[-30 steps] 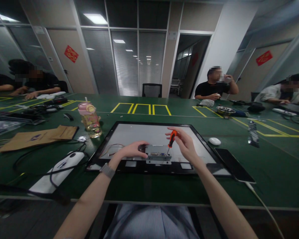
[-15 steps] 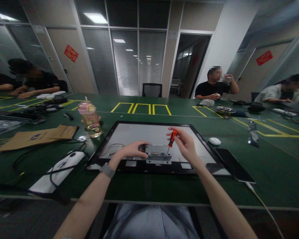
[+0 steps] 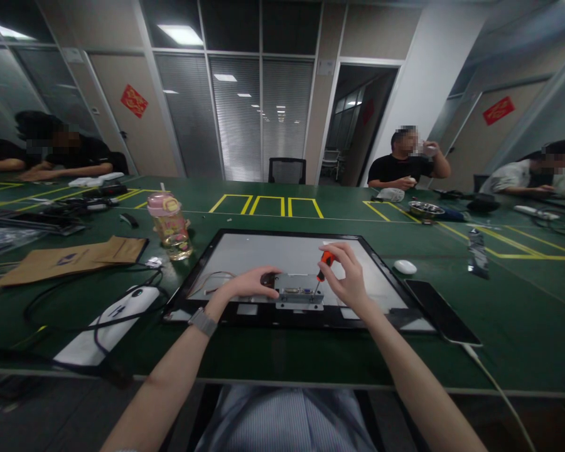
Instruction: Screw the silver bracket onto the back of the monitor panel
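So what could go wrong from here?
The screwdriver, in the right grip with its tip at the right end of the metal bracket, could slip and scratch the panel beneath.
The bracket might shift if the left grip, at its left end, gives way.
The bottle stands near the panel; a knock could tip it.

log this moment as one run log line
left hand: at left end of metal bracket | right hand: holding orange screwdriver, tip at bracket | flat panel: under bracket

Grey watch band around the left wrist, bare forearms, finely striped bluish clothing
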The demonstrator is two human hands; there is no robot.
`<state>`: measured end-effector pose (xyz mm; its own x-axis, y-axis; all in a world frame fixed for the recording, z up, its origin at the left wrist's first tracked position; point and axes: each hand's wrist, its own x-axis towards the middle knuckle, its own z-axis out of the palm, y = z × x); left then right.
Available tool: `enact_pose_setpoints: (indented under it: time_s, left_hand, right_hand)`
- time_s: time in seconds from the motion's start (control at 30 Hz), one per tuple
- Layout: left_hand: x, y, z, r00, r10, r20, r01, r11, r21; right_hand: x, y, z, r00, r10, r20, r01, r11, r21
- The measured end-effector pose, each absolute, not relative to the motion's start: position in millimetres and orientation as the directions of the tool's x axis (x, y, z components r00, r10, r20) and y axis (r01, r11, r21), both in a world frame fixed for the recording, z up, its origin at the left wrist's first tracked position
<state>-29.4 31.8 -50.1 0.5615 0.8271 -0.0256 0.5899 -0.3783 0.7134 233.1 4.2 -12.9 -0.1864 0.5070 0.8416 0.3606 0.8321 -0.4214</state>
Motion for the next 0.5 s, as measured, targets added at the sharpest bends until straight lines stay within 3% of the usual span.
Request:
enact_pose_setpoints:
  time_s: [0.13, 0.33, 0.5]
  left_hand:
    - [-29.7, 32.0, -50.8, 0.549, 0.835, -0.030, 0.605, -0.372, 0.704]
    - [-29.2, 31.4, -49.7, 0.558, 0.829, -0.035, 0.598, -0.372, 0.710]
    - [-29.2, 30.9, -49.5, 0.544, 0.838, -0.044, 0.615, -0.362, 0.701]
  right_hand:
    - [232.9, 2.5, -11.8, -0.256, 0.625, 0.737, 0.170, 0.780, -0.602]
    - [231.7, 4.3, -12.8, -0.157, 0.580, 0.799, 0.370, 0.785, -0.497]
    - [231.7, 2.7, -14.1, -0.236, 0.631, 0.739, 0.210, 0.775, -0.595]
